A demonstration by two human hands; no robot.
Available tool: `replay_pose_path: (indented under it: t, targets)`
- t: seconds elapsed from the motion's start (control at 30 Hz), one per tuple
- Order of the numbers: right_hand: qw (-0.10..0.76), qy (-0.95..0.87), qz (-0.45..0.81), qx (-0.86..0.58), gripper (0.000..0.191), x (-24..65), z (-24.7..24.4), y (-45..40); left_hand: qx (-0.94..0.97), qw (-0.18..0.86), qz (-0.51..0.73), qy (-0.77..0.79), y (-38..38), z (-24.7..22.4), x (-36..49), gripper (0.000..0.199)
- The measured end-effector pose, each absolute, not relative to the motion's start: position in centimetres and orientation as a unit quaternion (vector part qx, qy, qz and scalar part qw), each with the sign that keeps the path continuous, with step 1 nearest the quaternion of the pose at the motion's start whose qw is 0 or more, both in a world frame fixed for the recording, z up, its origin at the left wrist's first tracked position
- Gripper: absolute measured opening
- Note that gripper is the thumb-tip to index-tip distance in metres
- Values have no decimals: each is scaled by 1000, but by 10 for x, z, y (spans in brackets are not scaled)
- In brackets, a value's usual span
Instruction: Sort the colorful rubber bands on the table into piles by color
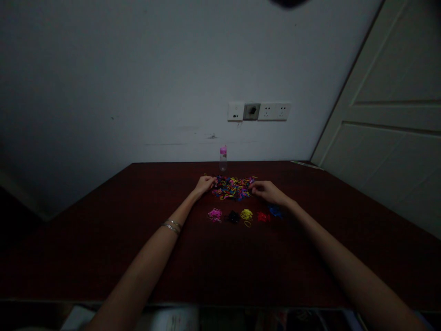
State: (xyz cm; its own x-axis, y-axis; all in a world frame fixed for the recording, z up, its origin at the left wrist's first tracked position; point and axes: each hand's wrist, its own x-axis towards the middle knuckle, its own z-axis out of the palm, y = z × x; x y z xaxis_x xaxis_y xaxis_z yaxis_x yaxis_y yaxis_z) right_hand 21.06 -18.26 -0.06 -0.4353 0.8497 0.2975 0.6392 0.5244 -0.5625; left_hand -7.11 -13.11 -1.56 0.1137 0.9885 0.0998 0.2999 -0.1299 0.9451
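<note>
A mixed heap of small coloured rubber bands lies towards the back of a dark red table. My left hand is at the heap's left edge, its fingers pinched together; what they hold is too small to make out. At the right edge, my right hand has its fingers curled in, and their tips touch or nearly touch the bands. Nearer to me are single-colour piles in a row: pink bands, black bands, yellow bands, red bands and blue bands, the last beside my right wrist.
Behind the heap stands a clear bottle with a pink cap, close to the wall. Sockets and switches are set in the wall above. A panelled door is on the right. Below the table's front edge, several blurred items show.
</note>
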Motion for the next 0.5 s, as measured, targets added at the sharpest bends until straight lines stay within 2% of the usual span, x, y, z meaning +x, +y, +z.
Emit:
replay_pose_path:
  t: [0.13,0.27,0.5]
  targets:
    - [286,-839,228,-403,22,184,13,-203,644,398,415,505,-128,-19,-71,31]
    - [244,-870,258,-343,20,154,21,-226,658,389,411,497,-127,-20,-73,31]
    - [182,-888,272,-323,22,142,16,-237,660,396,401,496,-132,-16,-72,26]
